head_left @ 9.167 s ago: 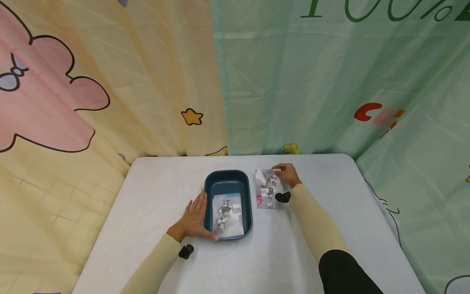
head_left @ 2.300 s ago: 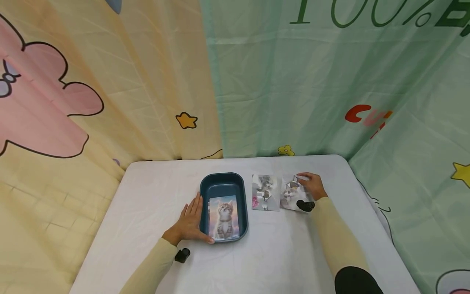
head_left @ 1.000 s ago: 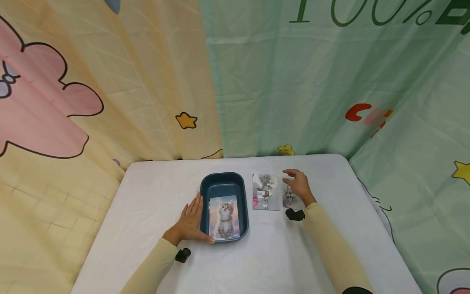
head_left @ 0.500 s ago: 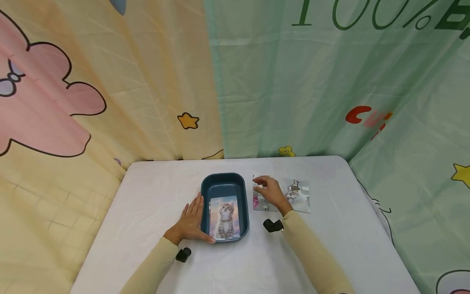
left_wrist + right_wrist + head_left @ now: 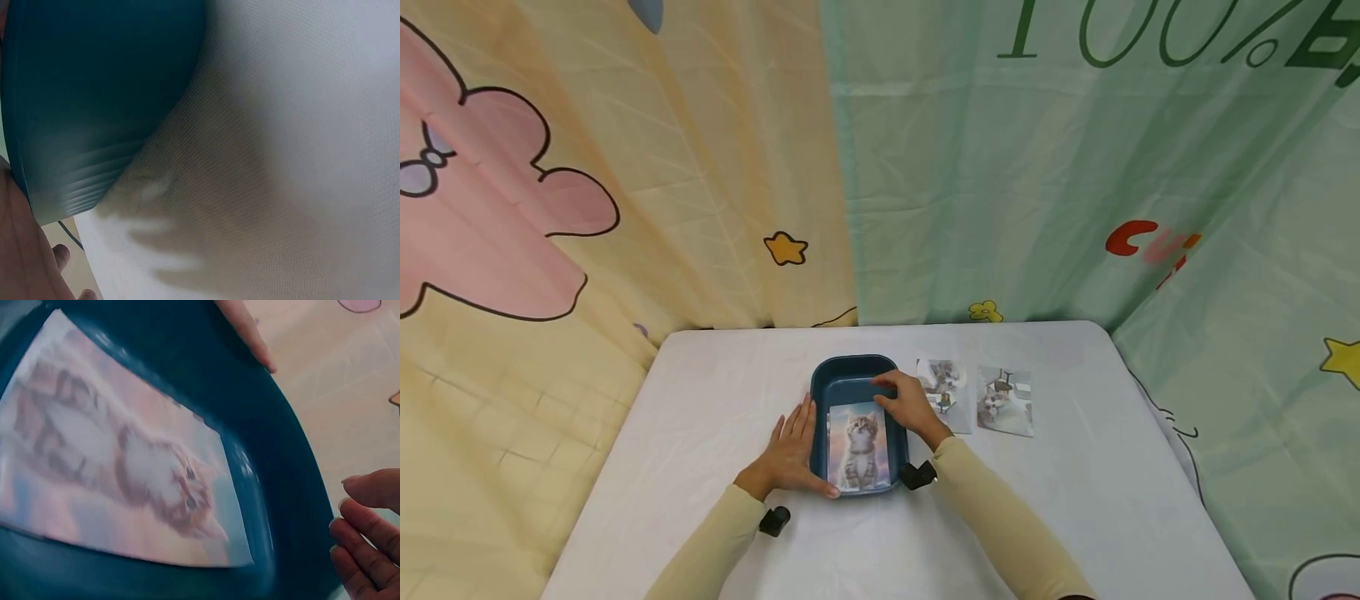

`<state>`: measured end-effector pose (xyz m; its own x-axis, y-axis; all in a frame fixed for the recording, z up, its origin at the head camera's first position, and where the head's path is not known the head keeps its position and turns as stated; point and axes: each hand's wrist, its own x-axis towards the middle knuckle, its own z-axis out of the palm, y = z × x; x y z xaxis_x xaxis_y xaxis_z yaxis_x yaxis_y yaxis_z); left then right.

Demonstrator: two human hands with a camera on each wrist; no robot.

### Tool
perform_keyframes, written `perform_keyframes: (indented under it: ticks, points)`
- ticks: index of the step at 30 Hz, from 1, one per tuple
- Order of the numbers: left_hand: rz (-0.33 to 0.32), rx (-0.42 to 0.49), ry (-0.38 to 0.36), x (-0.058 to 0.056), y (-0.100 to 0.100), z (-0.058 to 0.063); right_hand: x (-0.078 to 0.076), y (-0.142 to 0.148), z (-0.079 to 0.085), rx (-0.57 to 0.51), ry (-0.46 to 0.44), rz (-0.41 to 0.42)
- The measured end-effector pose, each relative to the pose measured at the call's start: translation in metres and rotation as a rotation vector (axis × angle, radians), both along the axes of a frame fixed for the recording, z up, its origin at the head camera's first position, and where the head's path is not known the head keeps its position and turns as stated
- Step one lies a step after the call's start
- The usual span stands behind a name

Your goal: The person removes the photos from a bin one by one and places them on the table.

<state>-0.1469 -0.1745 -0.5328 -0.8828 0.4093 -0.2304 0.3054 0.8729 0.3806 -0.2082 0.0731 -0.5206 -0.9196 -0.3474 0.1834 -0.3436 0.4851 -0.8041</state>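
Observation:
A dark teal tray (image 5: 850, 367) lies on the table with a kitten picture card (image 5: 859, 450) on top of the cards inside it. My left hand (image 5: 790, 457) rests against the tray's left rim, fingers straight. Over the tray's upper right side hovers my right hand (image 5: 913, 407), its fingers loosely bent and holding nothing. In the right wrist view its fingers (image 5: 369, 550) are apart from the kitten card. Two pale picture cards lie right of the tray: a nearer card (image 5: 946, 390), partly covered by the right hand, and a farther card (image 5: 1004, 402).
A white cloth covers the table (image 5: 1075, 483). Printed curtains (image 5: 970, 200) hang behind and beside it. A small black camera sits at each wrist, the left camera (image 5: 775, 521) and the right camera (image 5: 917, 475).
Earlier, a pale card was on top in the tray; it now lies second on the table, exposing the kitten card. My right hand released it and moved left to the tray. The left hand stayed.

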Motion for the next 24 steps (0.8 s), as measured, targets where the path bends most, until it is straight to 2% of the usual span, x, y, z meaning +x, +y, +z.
perform_keyframes:
  ticks: [8,13,19,24]
  points:
    - [-0.005,0.005,0.014,0.001,0.0,-0.001,0.0,-0.027,-0.007,-0.016,-0.037,0.02]
    - [-0.007,0.002,0.015,0.001,0.001,-0.001,0.0,-0.039,-0.013,0.025,-0.029,-0.001]
    - [-0.011,0.014,0.021,0.002,0.001,-0.001,0.0,-0.047,-0.023,0.028,-0.101,-0.029]
    - [-0.016,0.018,0.023,0.002,0.001,-0.001,0.0,-0.049,-0.031,0.093,-0.139,-0.069]
